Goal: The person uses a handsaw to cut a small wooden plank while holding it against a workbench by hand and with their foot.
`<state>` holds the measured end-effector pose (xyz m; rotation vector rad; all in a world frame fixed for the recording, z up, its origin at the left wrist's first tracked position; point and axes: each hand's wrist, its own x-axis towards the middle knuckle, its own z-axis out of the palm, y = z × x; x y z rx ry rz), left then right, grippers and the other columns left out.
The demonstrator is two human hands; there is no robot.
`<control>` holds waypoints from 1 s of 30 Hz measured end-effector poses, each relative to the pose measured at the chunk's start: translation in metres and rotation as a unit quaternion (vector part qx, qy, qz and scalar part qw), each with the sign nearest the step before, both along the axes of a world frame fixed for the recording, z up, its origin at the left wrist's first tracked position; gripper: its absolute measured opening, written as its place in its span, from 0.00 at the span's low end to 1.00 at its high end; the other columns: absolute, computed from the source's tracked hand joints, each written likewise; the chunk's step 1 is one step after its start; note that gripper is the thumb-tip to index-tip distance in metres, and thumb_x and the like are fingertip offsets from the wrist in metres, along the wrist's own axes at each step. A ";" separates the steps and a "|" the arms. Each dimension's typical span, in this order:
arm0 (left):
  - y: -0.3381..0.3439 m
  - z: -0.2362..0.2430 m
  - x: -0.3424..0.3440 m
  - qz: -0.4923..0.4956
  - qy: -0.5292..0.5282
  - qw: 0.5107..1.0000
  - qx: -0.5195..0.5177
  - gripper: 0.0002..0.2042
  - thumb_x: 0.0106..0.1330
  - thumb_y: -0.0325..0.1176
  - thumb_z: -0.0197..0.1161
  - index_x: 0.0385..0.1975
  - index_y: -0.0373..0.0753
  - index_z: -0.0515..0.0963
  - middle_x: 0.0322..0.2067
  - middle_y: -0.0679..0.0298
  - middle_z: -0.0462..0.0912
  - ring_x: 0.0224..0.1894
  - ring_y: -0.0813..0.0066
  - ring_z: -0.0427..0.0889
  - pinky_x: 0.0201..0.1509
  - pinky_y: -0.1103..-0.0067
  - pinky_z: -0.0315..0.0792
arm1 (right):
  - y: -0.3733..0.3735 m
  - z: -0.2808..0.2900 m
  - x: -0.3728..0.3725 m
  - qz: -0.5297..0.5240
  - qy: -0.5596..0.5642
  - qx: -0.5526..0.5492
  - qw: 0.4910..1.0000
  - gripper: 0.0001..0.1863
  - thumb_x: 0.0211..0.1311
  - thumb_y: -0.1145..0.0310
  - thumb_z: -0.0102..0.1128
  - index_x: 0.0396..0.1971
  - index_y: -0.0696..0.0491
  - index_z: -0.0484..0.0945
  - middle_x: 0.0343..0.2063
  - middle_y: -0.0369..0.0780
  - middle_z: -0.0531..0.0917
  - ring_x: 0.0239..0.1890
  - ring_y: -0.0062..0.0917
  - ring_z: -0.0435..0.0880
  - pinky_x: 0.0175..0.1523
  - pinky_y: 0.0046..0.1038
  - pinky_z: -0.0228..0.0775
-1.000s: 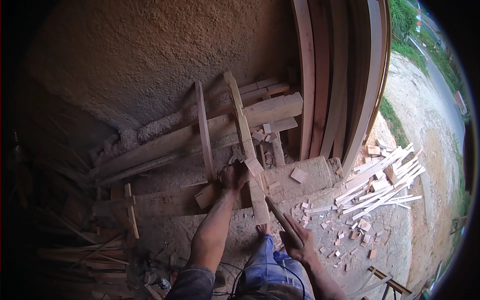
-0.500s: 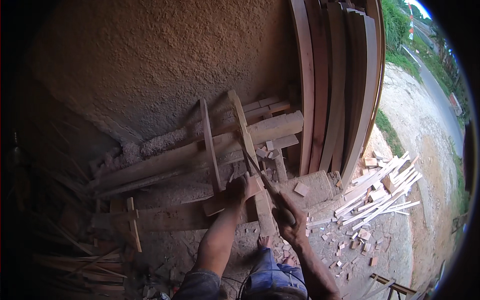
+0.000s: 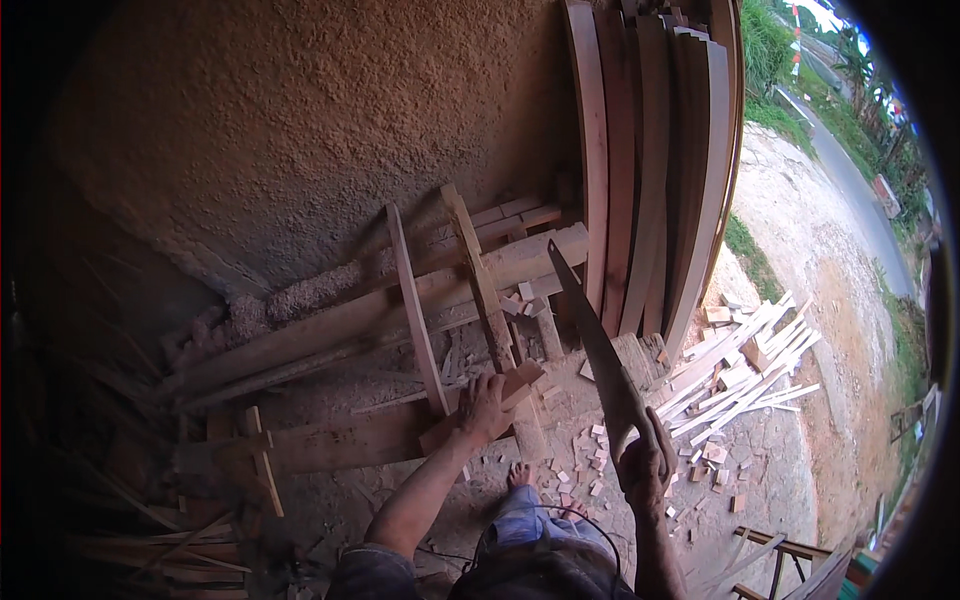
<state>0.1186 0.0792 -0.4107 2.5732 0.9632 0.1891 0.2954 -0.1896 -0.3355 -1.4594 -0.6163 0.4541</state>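
While the right hand (image 3: 645, 466) grasps a handsaw (image 3: 596, 338) with its fingers wrapped round the handle, the blade points up toward eleven o'clock, apart from the short wood piece (image 3: 522, 384) to its left. That piece slants toward two o'clock, lying across a pale notched batten (image 3: 476, 262). The left hand (image 3: 486, 408) clasps it from above, fingers curled over the edge, and lies at about nine to ten o'clock from the right hand. The saw itself sits between three and four o'clock from the middle of the view.

Just left of the batten, a narrow slat (image 3: 409, 290) runs alongside it, leaning toward eleven o'clock. Behind both, a thick beam (image 3: 545, 257) stretches from nine o'clock toward one. At six o'clock, below the wood piece, a bare foot (image 3: 520, 475) stands on the ground.

Farther out, tall boards (image 3: 650, 180) stand in a row at two o'clock, with a road (image 3: 850, 170) beyond them. A pile of pale strips (image 3: 750, 365) spreads between three and four o'clock, and small offcuts (image 3: 715, 452) are scattered at four. A crossed pair of sticks (image 3: 262, 460) shows at eight o'clock. A rough wall (image 3: 330, 110) fills eleven o'clock.
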 end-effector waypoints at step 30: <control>-0.021 -0.035 -0.010 0.043 0.031 0.997 0.048 0.47 0.57 0.62 0.62 0.70 0.42 0.51 0.58 0.52 0.67 0.57 0.48 0.69 0.57 0.51 0.59 | 0.129 -0.085 -0.048 -0.058 0.300 0.063 0.950 0.10 0.59 0.64 0.68 0.34 0.55 0.81 0.25 0.31 0.80 0.26 0.15 0.77 0.29 0.19 0.66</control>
